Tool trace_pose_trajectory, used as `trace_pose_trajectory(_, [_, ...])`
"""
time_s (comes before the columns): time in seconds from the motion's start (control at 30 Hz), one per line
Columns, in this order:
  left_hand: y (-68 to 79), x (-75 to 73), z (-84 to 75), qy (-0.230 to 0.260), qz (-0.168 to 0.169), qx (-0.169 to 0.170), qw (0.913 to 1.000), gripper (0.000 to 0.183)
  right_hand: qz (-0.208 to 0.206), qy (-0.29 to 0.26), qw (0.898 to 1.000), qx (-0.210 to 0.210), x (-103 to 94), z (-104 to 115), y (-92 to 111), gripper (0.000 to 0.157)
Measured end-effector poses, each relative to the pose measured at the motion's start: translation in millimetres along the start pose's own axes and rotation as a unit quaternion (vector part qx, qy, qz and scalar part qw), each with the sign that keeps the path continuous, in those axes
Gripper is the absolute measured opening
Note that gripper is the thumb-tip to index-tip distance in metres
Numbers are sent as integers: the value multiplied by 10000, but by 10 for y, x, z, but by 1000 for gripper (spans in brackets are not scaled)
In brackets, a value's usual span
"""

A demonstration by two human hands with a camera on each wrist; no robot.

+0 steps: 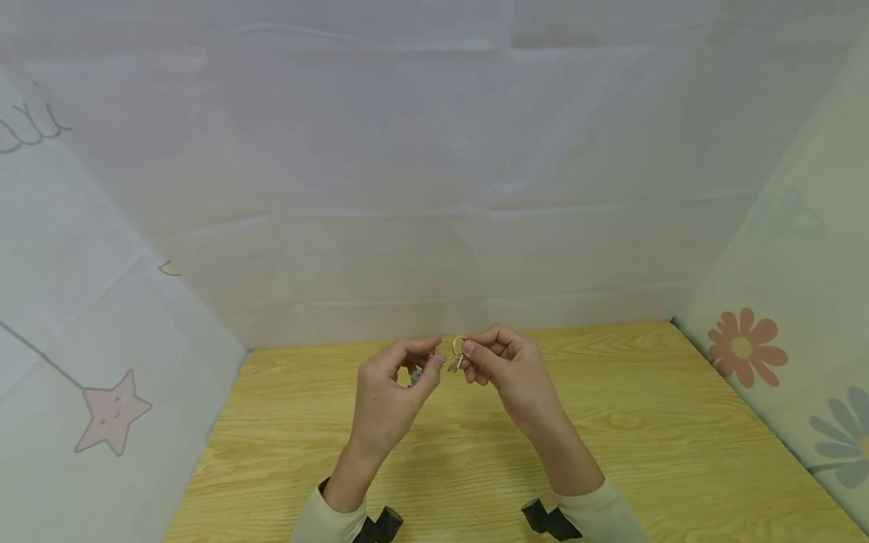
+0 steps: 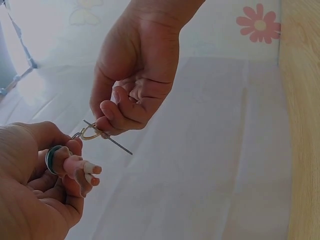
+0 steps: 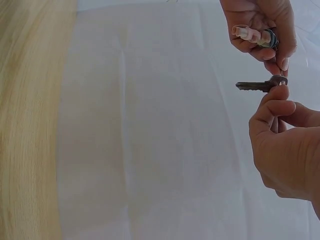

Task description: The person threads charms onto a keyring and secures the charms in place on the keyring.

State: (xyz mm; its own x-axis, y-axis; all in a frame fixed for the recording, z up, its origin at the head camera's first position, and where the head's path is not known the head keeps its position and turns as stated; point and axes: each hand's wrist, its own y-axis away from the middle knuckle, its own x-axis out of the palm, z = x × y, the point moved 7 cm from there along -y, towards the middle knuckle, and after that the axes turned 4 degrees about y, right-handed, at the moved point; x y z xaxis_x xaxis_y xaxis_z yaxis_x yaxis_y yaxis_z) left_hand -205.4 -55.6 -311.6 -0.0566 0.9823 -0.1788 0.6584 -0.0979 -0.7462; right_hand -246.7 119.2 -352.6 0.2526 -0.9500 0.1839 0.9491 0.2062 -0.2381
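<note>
Table (image 1: 611,422) in yellowish wood grain spreads below the raised fingers. Left hand (image 1: 388,396) and right hand (image 1: 514,371) each pinch with thumb and forefinger. The step in hand seems to be joining or parting what the two hold, I cannot tell which; the next move probably calls for a steady left grip and a small turn by the right. Against the left fingers sits a rounded charm (image 2: 75,167), pinkish with white-and-orange ends and a blue-green band. Beside the right fingertips juts a flat, toothed metal key (image 3: 254,86). The right fingertips grasp a thin gold-coloured ring (image 2: 90,138); the left ones, seemingly, a short silvery chain (image 2: 76,135).
</note>
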Motion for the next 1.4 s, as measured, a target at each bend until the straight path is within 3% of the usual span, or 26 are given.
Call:
trace_pose_trajectory(0.2, [2, -6, -7, -23, -156, -70, 9999, 17, -375, 344, 9986, -110, 25, 54, 44, 26])
trace_pose_trajectory(0.43, [53, 24, -24, -85, -699, -112, 9975, 12, -1221, 707, 9868, -793, 100, 164, 175, 20])
trace_pose_trajectory(0.6, [81, 54, -45, -138, -972, -164, 9950, 13, -1477, 685, 9808, -1077, 189, 189, 237, 19])
trace_pose_trajectory(0.83, [56, 43, -144, 100, -1221, -265, 9921, 14, -1528, 793, 9804, -958, 180, 154, 226, 21])
trace_pose_trajectory(1.03, [83, 15, -18, 211, -1155, -277, 9927, 17, -1056, 1119, 9851, -772, 113, 161, 190, 28])
trace_pose_trajectory(1.17, [89, 9, 19, 381, -1050, -215, 9935, 17, -963, 1302, 9826, -907, 75, 227, 190, 30])
trace_pose_trajectory(1.4, [95, 10, 25, 707, -966, -427, 9919, 14, -965, 1604, 9716, -1447, 88, 322, 203, 24])
